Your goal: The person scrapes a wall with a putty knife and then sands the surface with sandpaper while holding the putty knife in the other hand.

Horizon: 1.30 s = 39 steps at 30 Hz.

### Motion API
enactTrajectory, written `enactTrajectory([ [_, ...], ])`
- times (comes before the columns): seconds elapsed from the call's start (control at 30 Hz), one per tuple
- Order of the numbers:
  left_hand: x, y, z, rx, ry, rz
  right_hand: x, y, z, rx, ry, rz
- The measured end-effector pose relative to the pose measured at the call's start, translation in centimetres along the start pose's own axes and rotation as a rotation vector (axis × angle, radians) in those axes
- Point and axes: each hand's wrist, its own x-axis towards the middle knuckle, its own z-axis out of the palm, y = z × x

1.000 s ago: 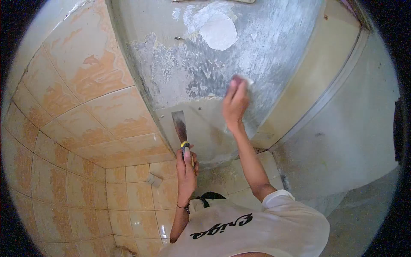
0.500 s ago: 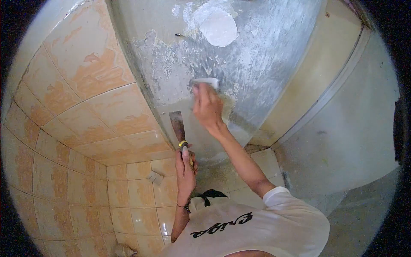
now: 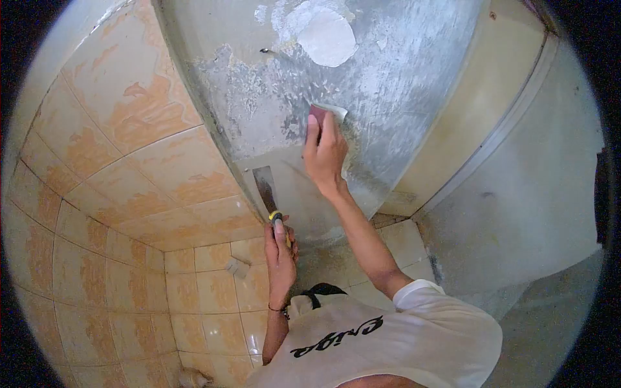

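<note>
My right hand (image 3: 325,154) is closed on a piece of sandpaper (image 3: 317,112), reddish-brown on one side with a pale edge curling up at the right, against the patchy grey wall (image 3: 394,90). Lower and to the left, my left hand (image 3: 281,258) grips the yellow-and-dark handle of a putty knife (image 3: 266,189); its blade points up beside the tiled wall edge. Above my right hand is a round white patch (image 3: 326,40) on the grey surface, with rough, flaked paint around it.
Orange-and-cream tiles (image 3: 149,161) cover the wall at the left. A small grey box-like item (image 3: 237,266) is on the tiles below. A cream frame (image 3: 479,123) runs along the right, beside a pale panel (image 3: 517,194). A blurred object (image 3: 193,377) lies at the bottom left.
My right hand has moved slightly right and up with the sandpaper, whose reddish side now shows. My left hand still holds the putty knife in nearly the same place.
</note>
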Motion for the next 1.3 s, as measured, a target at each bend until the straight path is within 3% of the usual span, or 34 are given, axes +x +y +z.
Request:
enactTrajectory([
  [0.07,0.4,-0.5,0.1,-0.021,-0.011,0.007,0.6,0.5,-0.6,0.008,0.062,0.024],
  [0.17,0.3,-0.5,0.5,-0.008,-0.033,0.018,0.1,0.7,-2.0,0.013,-0.052,0.063],
  [0.23,0.6,-0.2,1.0,0.006,-0.038,0.045,0.8,1.7,-2.8,0.06,0.048,0.174],
  [0.27,0.6,-0.1,1.3,0.003,-0.051,0.024,0.7,2.8,-2.7,0.006,0.011,0.077],
  [0.37,0.8,0.3,2.1,0.018,-0.076,-0.01,0.8,3.5,-4.1,-0.012,-0.023,0.05],
  [0.5,1.6,-0.1,3.1,-0.003,-0.148,-0.002,0.3,5.6,-5.1,-0.04,-0.028,0.111],
  [0.73,1.9,-0.1,3.9,0.051,-0.224,0.012,0.2,6.5,-5.7,-0.117,-0.066,0.036],
  [1.0,1.2,1.3,3.4,0.033,-0.191,-0.084,0.2,6.9,-5.8,-0.148,-0.017,0.008],
  [1.1,1.1,0.8,2.9,0.016,-0.187,-0.093,0.2,7.9,-6.6,-0.131,0.062,0.17],
  [1.2,1.1,1.2,3.1,-0.023,-0.214,-0.036,0.3,8.8,-7.0,-0.224,0.073,-0.078],
  [1.23,1.0,1.5,3.2,-0.021,-0.22,-0.037,0.5,9.2,-7.6,-0.228,0.078,-0.075],
  [1.3,1.0,2.4,3.7,0.01,-0.23,-0.026,1.2,10.2,-8.8,-0.046,0.189,0.224],
])
